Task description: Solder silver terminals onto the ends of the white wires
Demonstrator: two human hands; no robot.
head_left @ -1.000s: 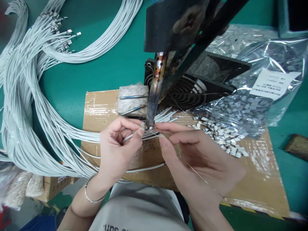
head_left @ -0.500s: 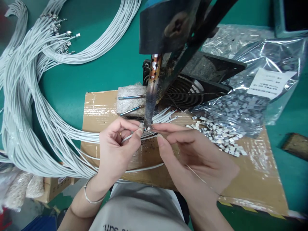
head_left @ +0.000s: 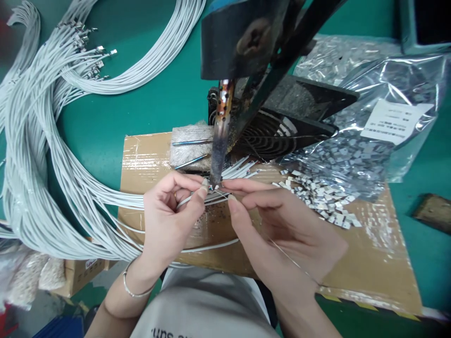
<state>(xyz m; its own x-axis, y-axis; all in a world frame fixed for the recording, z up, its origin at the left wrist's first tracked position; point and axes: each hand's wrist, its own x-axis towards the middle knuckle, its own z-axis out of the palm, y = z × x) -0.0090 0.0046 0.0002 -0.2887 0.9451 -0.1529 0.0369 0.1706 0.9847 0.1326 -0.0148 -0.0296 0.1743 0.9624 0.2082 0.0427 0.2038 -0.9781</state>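
Note:
My left hand (head_left: 171,213) pinches the end of a white cable (head_left: 183,202) between thumb and forefinger, right below the tip of a soldering iron (head_left: 221,126). The iron points down from a black mount. A tiny pale piece sits at the tip, partly hidden by my fingers. My right hand (head_left: 282,225) grips a thin solder wire (head_left: 289,259), which runs across the palm to the tip. Its forefinger reaches close beside the iron. More white cable ends (head_left: 241,170) lie behind the tip on the cardboard (head_left: 373,263).
Thick bundles of white cable (head_left: 24,188) fill the left side. Behind the iron stand a black fan (head_left: 271,134) and a grey wrapped block (head_left: 190,150) with metal rods. Small metal connector parts (head_left: 331,197) are heaped at right, beside a clear bag (head_left: 419,136).
The iron, its mount and both hands appear slightly further left in the picture. Both holds are the same, and the solder wire still reaches the tip.

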